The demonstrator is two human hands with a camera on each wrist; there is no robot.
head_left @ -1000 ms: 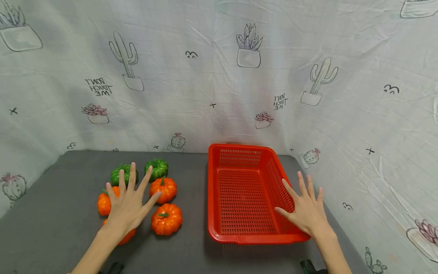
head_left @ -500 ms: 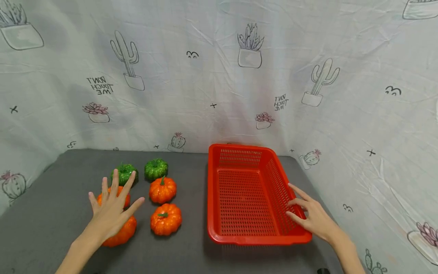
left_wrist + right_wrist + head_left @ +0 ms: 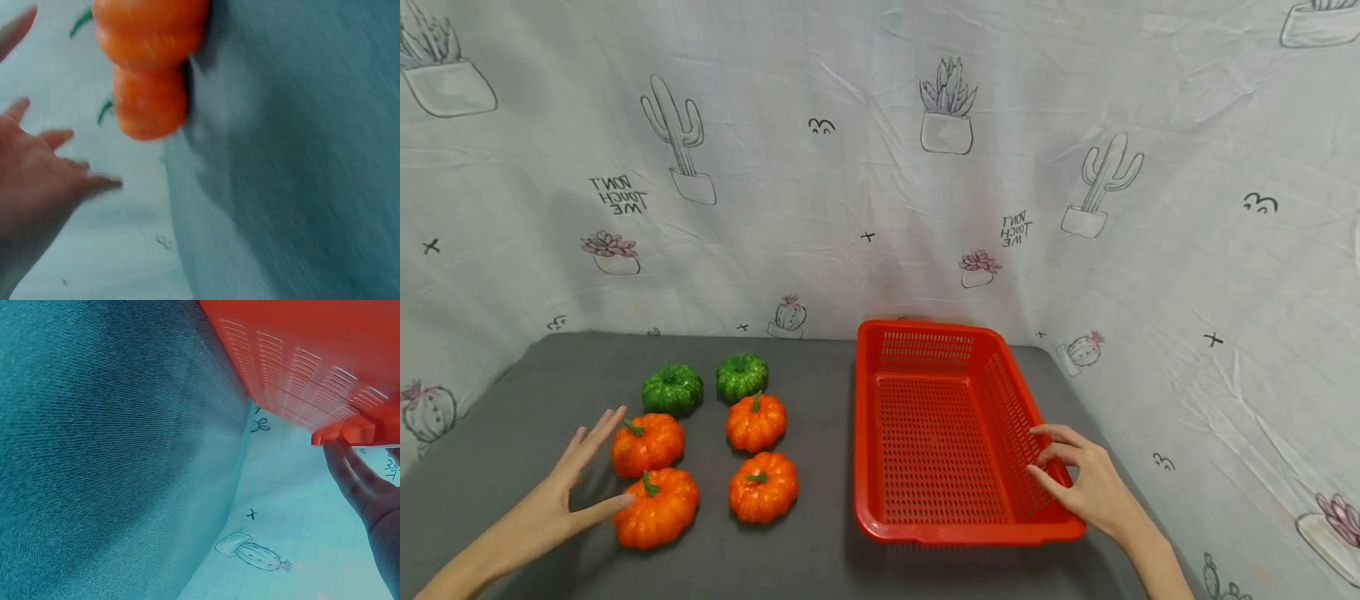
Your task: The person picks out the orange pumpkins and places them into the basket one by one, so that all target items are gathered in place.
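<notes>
My left hand [image 3: 556, 503] is beside the left column of small pumpkins, thumb and fingers spread apart and holding nothing. Its thumb tip overlaps the near orange pumpkin [image 3: 658, 510] in the head view; contact cannot be told. Behind that one lies another orange pumpkin [image 3: 651, 446], then a green pumpkin [image 3: 672, 390]. The left wrist view has the hand [image 3: 34, 172] apart from two blurred orange pumpkins. On the right, my right hand [image 3: 1097, 487] holds the right rim of a red plastic basket [image 3: 925, 533], fingers bent at the edge. In the right wrist view, fingertips [image 3: 334, 450] touch the rim.
A second column has two orange pumpkins, one nearer [image 3: 763, 490] and one farther [image 3: 756, 423], with a green pumpkin [image 3: 742, 377] behind. The grey tabletop [image 3: 820, 400] ends at a white cloth [image 3: 790, 192] with cactus drawings, hanging behind and at both sides.
My left hand has drawn back, left and down from above the pumpkins, turning sideways. The right hand has gone from spread over the basket's right side to holding its rim.
</notes>
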